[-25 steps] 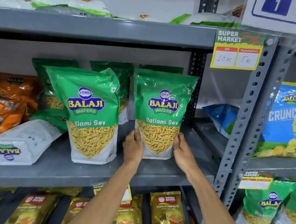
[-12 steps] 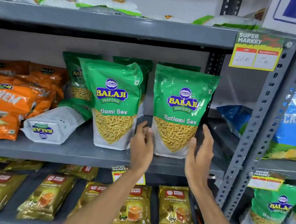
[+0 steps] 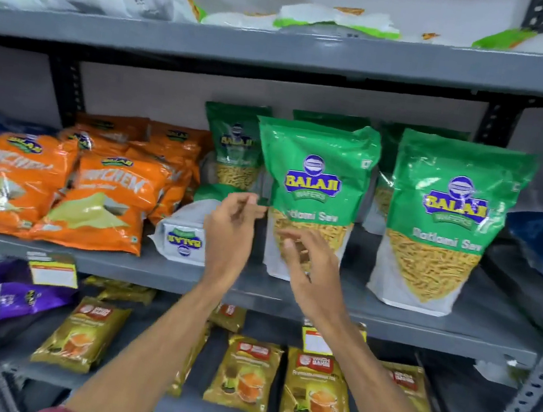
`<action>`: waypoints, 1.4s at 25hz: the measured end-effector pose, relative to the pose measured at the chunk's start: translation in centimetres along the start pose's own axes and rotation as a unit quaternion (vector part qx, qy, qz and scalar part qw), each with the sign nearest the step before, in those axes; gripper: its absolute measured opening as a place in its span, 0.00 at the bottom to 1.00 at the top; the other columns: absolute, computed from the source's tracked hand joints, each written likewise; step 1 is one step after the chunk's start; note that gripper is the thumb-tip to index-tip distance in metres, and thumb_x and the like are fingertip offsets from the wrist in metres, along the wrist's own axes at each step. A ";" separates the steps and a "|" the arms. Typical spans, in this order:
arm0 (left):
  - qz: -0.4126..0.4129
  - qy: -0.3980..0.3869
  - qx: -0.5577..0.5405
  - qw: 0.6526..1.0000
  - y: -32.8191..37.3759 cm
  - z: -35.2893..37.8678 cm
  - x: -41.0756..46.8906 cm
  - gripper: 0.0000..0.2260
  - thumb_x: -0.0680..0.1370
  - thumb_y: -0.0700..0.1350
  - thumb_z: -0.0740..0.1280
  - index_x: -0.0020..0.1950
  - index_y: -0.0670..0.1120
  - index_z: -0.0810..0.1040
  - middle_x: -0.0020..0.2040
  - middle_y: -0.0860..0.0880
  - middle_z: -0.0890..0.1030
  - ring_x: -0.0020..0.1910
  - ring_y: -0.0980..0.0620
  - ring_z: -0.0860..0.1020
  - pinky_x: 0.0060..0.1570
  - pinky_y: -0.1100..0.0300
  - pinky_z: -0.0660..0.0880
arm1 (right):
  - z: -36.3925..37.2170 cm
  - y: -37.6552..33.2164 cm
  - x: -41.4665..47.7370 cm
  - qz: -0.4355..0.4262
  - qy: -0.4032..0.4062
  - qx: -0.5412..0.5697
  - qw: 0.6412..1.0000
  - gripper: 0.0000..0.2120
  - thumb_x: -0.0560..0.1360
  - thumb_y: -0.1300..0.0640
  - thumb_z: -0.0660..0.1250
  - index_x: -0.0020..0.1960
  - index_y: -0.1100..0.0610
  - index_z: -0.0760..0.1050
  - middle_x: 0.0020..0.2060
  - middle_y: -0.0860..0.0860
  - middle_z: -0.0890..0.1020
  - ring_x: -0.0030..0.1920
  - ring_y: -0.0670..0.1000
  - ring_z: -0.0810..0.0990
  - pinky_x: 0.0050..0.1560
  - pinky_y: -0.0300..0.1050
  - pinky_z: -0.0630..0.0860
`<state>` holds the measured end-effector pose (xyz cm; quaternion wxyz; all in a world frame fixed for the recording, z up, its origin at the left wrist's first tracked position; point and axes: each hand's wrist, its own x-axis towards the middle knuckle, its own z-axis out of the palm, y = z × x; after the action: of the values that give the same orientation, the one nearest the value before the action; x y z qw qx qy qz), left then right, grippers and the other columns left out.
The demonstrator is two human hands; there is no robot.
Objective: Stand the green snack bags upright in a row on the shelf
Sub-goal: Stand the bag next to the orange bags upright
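Grey shelf holds two upright sev-filled green bags.

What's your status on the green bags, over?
Left hand and right hand open, holding nothing. Two front green bags upright. One fallen bag lying at left, not yet stood up. Orange bags crowd its left side.
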<state>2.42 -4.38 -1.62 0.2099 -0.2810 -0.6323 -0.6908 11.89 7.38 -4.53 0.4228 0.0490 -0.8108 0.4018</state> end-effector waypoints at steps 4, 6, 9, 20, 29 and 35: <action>-0.044 0.017 0.125 0.991 -3.0 -5.7 4.4 0.06 0.80 0.49 0.66 0.51 0.49 0.81 0.46 0.49 0.86 0.48 0.51 0.83 0.52 0.50 0.79 | 6.1 -1.1 2.4 0.122 -0.060 -0.028 0.990 0.15 0.83 0.50 0.62 0.64 0.54 0.79 0.51 0.50 0.83 0.51 0.47 0.82 0.49 0.39 0.76; -0.092 -0.010 0.245 0.965 -5.2 -8.5 6.8 0.14 0.78 0.54 0.66 0.59 0.47 0.80 0.54 0.46 0.85 0.55 0.44 0.82 0.56 0.48 0.78 | 9.1 -1.5 3.7 0.198 -0.094 -0.069 0.973 0.21 0.83 0.44 0.58 0.68 0.55 0.75 0.55 0.54 0.84 0.58 0.55 0.83 0.56 0.49 0.76; -0.233 -0.121 0.308 0.915 -7.9 -10.6 8.6 0.26 0.76 0.61 0.66 0.63 0.42 0.77 0.62 0.39 0.81 0.61 0.38 0.79 0.58 0.48 0.76 | 12.1 -1.3 5.5 0.366 -0.138 -0.043 0.919 0.33 0.78 0.29 0.53 0.68 0.52 0.73 0.59 0.54 0.82 0.53 0.55 0.84 0.50 0.50 0.79; -0.162 -0.179 0.014 0.970 -11.3 -12.5 9.3 0.32 0.69 0.44 0.79 0.69 0.52 0.69 0.53 0.65 0.75 0.49 0.72 0.75 0.42 0.79 0.72 | 14.6 1.5 5.1 0.325 -0.020 0.063 0.943 0.35 0.70 0.42 0.76 0.74 0.43 0.68 0.58 0.44 0.84 0.58 0.48 0.83 0.56 0.48 0.81; -0.094 -0.141 0.023 0.985 -14.3 -9.6 11.1 0.43 0.64 0.32 0.79 0.74 0.45 0.63 0.69 0.47 0.73 0.69 0.50 0.72 0.70 0.50 0.70 | 16.5 4.4 8.3 0.278 0.009 -0.044 0.960 0.37 0.72 0.65 0.76 0.76 0.52 0.64 0.65 0.49 0.81 0.67 0.49 0.78 0.69 0.44 0.72; -0.087 -0.128 0.078 0.985 -15.1 -8.9 10.6 0.44 0.66 0.37 0.79 0.76 0.46 0.60 0.74 0.46 0.66 0.73 0.50 0.66 0.73 0.53 0.64 | 16.4 5.7 8.2 0.265 0.002 -0.045 0.963 0.37 0.72 0.62 0.76 0.75 0.49 0.62 0.70 0.48 0.78 0.71 0.51 0.75 0.72 0.48 0.70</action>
<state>-16.41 -10.85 -6.42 0.0877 -0.2938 -0.7281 -0.6131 -6.27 1.99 -7.32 0.3041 -0.1877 -0.8111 0.4630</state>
